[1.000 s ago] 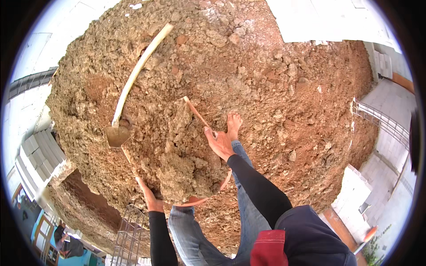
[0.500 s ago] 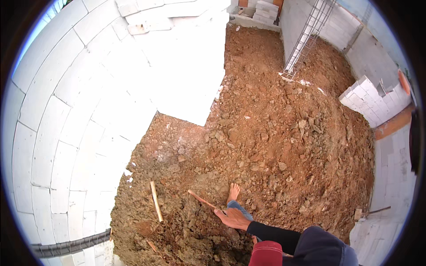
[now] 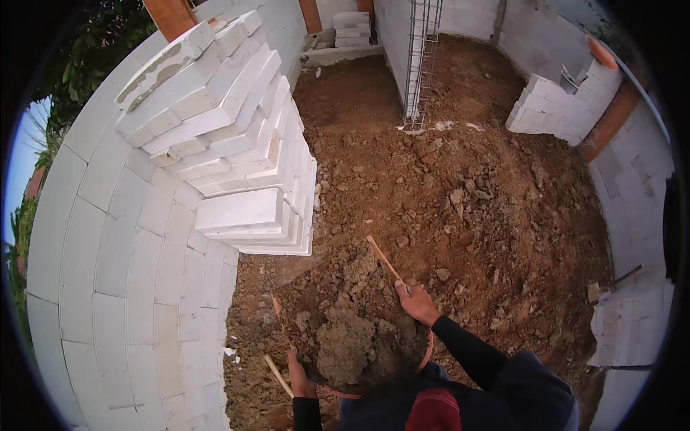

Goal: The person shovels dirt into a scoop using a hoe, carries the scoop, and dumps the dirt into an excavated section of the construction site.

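Note:
Between my hands is a wide scoop-shaped basket with an orange rim (image 3: 384, 257), heaped with clumpy brown soil (image 3: 352, 330). My right hand (image 3: 418, 303) is closed around the rim on the right side. On the left side, my left hand (image 3: 300, 375) grips the opposite rim, its fingers partly hidden. The rim's two front ends point away from me, and its curved back lies close to my body. The soil hides most of the basket's inside. A pale wooden stick (image 3: 277, 375) lies on the ground beside my left hand.
Tall stacked white blocks (image 3: 241, 208) stand ahead on the left, against a block wall (image 3: 108, 266). Rough, lumpy earth (image 3: 496, 237) covers the floor. A steel rebar cage (image 3: 420, 72) rises at the far wall's end. A low block wall (image 3: 553, 108) stands far right.
My left hand has come into view on the basket rim. The basket and my right hand now appear higher and farther right. The view has shifted, showing more of the block stack.

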Demonstrator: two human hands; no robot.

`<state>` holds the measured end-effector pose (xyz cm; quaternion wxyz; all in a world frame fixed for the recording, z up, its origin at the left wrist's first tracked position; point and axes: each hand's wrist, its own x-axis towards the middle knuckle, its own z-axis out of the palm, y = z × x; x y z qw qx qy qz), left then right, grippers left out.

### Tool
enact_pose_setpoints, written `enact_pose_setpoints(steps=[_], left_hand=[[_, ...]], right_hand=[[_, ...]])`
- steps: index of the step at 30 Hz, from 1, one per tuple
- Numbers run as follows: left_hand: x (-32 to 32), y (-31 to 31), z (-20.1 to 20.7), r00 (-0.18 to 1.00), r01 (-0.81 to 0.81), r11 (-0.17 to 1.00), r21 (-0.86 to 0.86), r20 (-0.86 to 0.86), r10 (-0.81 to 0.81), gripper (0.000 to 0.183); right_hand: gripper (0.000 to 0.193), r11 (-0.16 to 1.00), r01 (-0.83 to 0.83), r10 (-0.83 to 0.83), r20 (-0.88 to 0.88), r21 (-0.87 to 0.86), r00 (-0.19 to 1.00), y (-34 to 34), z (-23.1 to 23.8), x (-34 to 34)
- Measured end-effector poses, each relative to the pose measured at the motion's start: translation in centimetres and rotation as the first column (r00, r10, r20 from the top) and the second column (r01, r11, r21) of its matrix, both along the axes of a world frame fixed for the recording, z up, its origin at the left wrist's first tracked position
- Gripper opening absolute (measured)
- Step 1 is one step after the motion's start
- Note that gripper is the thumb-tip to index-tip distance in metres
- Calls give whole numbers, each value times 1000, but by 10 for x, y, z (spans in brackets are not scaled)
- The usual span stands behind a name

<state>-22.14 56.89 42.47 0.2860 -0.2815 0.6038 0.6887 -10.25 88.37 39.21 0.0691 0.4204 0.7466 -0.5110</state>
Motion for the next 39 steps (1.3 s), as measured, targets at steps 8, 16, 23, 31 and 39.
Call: enact_pose_setpoints(steps=[8, 16, 23, 31, 39], left_hand=[[-116, 100, -31, 972, 226, 903, 367, -24, -233, 58], [-226, 191, -72, 950, 283, 912, 296, 45, -310, 47], [-303, 258, -76, 908, 413, 839, 353, -96, -407, 58], [-376, 385, -68, 897, 442, 866, 236, -106, -429, 53], [-426, 555, -71, 934, 356, 904, 238, -103, -341, 47]], right_hand=[[77, 966, 230, -240, 86, 114, 967, 88, -18, -39], [74, 944, 295, -305, 50, 148, 951, 168, -13, -108], [71, 907, 389, -389, -34, 161, 921, 226, 0, -172], [62, 941, 337, -334, -73, 35, 940, 348, -6, -241], [63, 966, 252, -251, -26, 55, 968, 533, -20, -322]])
